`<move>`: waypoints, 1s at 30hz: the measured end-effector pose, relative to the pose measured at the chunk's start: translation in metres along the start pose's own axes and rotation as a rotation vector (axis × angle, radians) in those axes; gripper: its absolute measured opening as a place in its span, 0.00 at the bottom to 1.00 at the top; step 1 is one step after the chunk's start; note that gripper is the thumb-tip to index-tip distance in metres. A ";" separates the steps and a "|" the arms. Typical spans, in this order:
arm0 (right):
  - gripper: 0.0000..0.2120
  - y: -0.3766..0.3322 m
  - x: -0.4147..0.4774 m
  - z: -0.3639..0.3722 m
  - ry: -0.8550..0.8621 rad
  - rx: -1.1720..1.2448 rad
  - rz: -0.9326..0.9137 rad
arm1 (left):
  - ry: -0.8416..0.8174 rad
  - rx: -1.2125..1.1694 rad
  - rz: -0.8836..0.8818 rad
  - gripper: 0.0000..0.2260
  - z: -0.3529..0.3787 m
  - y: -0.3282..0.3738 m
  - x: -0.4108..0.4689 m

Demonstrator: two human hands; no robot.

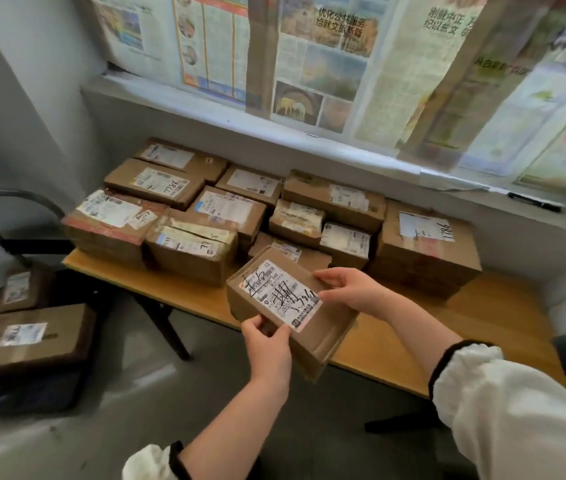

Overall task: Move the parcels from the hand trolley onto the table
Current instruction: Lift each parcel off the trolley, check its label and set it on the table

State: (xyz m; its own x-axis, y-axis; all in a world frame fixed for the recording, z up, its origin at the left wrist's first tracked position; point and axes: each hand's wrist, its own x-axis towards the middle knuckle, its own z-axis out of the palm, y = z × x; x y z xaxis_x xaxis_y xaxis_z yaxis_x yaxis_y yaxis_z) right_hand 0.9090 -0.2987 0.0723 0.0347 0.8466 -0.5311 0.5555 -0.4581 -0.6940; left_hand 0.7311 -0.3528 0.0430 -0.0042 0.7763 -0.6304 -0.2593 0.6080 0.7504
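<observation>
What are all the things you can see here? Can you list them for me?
parcel in hand: one, brown cardboard with a scribbled white label, held over the table's front edge
parcels on the table: about a dozen, brown with white labels, packed against the wall
table: one, light wood with dark legs, under the window
parcels on the trolley: at least two, brown, low on the left
trolley handle: one, black curved bar, left
newspapers: several sheets, colourful print, covering the window
marker pen: one, black, on the sill at right
left hand: gripping the parcel's near corner
right hand: gripping its far edge
sleeves: two, white with black cuffs
</observation>
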 end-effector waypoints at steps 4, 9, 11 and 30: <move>0.28 -0.005 0.039 -0.007 -0.042 -0.065 -0.025 | 0.081 -0.004 -0.033 0.20 0.016 0.003 0.031; 0.28 -0.006 0.078 -0.012 -0.114 -0.102 -0.037 | 0.179 0.009 -0.080 0.19 0.033 -0.002 0.057; 0.27 -0.003 0.090 -0.013 -0.131 -0.107 -0.046 | 0.212 0.031 -0.059 0.18 0.036 -0.005 0.065; 0.23 0.016 0.118 -0.045 -0.352 -0.240 -0.146 | 0.357 -0.088 0.002 0.36 0.055 -0.019 0.068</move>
State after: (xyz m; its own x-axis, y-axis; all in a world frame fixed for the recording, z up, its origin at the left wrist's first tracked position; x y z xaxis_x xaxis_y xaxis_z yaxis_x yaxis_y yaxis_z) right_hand 0.9596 -0.1942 0.0202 -0.3204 0.7349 -0.5978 0.7117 -0.2297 -0.6639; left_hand 0.7885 -0.3024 -0.0038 -0.3373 0.6609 -0.6704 -0.3413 0.5778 0.7414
